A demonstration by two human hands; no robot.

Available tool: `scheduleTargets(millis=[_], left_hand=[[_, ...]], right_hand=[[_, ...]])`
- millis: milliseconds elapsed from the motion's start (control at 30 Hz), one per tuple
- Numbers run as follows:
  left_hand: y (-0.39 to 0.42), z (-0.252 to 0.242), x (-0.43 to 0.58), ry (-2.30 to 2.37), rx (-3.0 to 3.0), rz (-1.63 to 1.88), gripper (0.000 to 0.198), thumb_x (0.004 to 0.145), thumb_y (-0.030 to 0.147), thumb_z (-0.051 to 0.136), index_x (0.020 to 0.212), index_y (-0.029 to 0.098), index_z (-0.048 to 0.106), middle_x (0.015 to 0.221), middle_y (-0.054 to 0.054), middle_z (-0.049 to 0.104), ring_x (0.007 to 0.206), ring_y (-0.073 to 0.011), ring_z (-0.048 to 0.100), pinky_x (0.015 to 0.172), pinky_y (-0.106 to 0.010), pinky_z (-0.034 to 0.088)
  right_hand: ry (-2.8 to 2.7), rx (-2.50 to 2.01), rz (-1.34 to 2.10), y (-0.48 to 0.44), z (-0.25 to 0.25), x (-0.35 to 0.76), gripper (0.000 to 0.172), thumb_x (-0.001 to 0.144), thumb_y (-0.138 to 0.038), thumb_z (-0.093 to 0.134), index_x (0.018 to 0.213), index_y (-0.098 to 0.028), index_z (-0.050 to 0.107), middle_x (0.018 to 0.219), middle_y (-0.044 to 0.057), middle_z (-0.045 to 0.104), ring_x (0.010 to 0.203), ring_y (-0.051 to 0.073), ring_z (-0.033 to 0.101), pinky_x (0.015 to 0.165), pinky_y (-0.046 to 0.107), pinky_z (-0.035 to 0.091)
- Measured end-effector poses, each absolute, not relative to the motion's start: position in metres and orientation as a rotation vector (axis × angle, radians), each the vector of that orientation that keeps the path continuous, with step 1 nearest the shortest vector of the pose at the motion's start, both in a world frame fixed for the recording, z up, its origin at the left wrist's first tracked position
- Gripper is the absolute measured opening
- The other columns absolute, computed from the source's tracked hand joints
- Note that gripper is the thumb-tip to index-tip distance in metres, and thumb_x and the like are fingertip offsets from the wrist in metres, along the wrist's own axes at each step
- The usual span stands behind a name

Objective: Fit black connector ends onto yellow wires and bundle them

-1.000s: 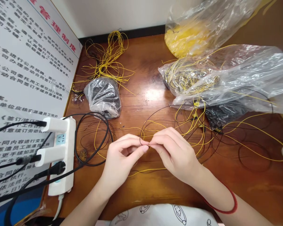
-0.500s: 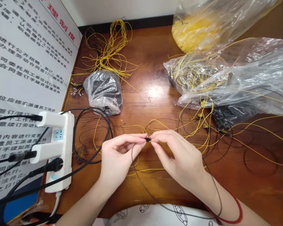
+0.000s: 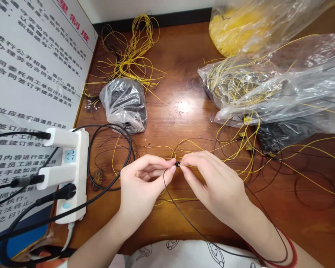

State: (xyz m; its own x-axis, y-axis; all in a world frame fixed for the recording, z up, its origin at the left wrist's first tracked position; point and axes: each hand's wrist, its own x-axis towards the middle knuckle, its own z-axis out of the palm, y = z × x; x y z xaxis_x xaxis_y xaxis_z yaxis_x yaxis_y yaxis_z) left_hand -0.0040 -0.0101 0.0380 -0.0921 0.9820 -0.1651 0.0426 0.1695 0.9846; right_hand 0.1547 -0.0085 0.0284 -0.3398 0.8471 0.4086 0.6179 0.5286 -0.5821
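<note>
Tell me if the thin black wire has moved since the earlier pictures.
Yes: the thin black wire has swung toward the person, its loop, earlier beyond the right hand, now hanging past it toward the table's near edge.

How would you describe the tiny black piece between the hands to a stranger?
Find the white power strip on the left of the wooden desk, then look right to where the left hand and right hand meet. Pinched between their fingertips is a tiny black piece, the only one held, with thin wire running from it.
</note>
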Motion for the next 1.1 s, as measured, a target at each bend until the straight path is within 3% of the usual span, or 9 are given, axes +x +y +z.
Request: scheduleTargets(millis=[433,700,933,1100], left_hand=[[-0.018,0.034,-0.006,1.493,1.604,1.116,0.018,0.075,0.003,0.071,0.075,0.021,0.072,0.078,0.002,0.079,0.078,-0.0160,0.077,0.072,-0.021,0.063],[-0.013,0.038,-0.005,1.448,1.350,1.101,0.019,0.071,0.001,0.073,0.072,0.020,0.072,0.072,0.003,0.078,0.068,-0.0127,0.076,0.065,-0.016,0.062],[-0.008,0.041,-0.005,1.425,1.137,1.073,0.017,0.070,0.004,0.076,0.072,0.020,0.071,0.074,0.003,0.079,0.066,-0.0122,0.076,0.064,-0.014,0.062],[-0.006,0.041,-0.006,1.425,1.077,1.055,0.017,0.069,0.004,0.078,0.072,0.020,0.070,0.074,0.002,0.079,0.066,-0.0127,0.076,0.063,-0.015,0.062]], right_hand=[[-2.166,-1.264,0.373,-0.009,0.031,0.152,0.018,0.099,-0.014,0.046,0.085,-0.015,0.058,0.072,0.002,0.062,0.064,0.013,0.055,0.063,0.025,0.044],[-2.135,-1.205,0.383,-0.012,0.026,0.156,0.017,0.096,-0.010,0.052,0.083,-0.015,0.061,0.079,0.004,0.070,0.072,0.014,0.063,0.069,0.025,0.048],[-2.143,-1.148,0.468,-0.009,0.030,0.164,0.012,0.095,-0.010,0.055,0.100,-0.014,0.065,0.093,0.002,0.074,0.084,0.013,0.066,0.081,0.024,0.053],[-2.176,-1.177,0.463,-0.008,0.035,0.165,0.017,0.095,-0.008,0.054,0.105,-0.012,0.067,0.096,0.004,0.073,0.087,0.013,0.067,0.083,0.024,0.054]])
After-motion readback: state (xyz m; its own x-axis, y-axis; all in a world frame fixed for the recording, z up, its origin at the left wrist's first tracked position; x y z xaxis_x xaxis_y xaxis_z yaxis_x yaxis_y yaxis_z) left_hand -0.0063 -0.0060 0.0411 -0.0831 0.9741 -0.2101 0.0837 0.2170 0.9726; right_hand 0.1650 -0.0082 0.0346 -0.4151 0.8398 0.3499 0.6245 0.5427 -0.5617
